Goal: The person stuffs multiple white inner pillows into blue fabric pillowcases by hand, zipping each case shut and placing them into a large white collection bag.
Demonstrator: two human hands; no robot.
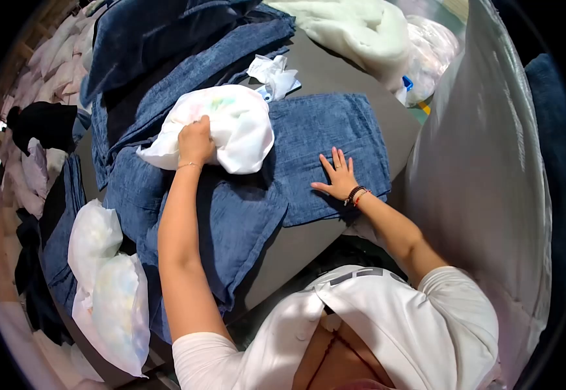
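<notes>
My left hand (195,141) is closed on the near side of a plump white pillow insert (237,130), with faint coloured patches showing through its cloth. The insert rests on blue textured fabric (231,221) that spreads over the table. To the right, my right hand (339,177) lies flat with fingers spread on a blue cushion cover (328,127). The cover's left part is hidden beneath the insert. Just behind the insert lie crumpled white scraps (274,75), perhaps paper or plastic.
Dark blue fabric (166,39) is heaped at the back left of the grey table (335,75). Two more white inserts (117,292) lie at the left edge. White batting (354,32) and a filled clear bag (429,55) are behind. A tall grey sheet (478,169) stands at right. A person in black (45,127) is far left.
</notes>
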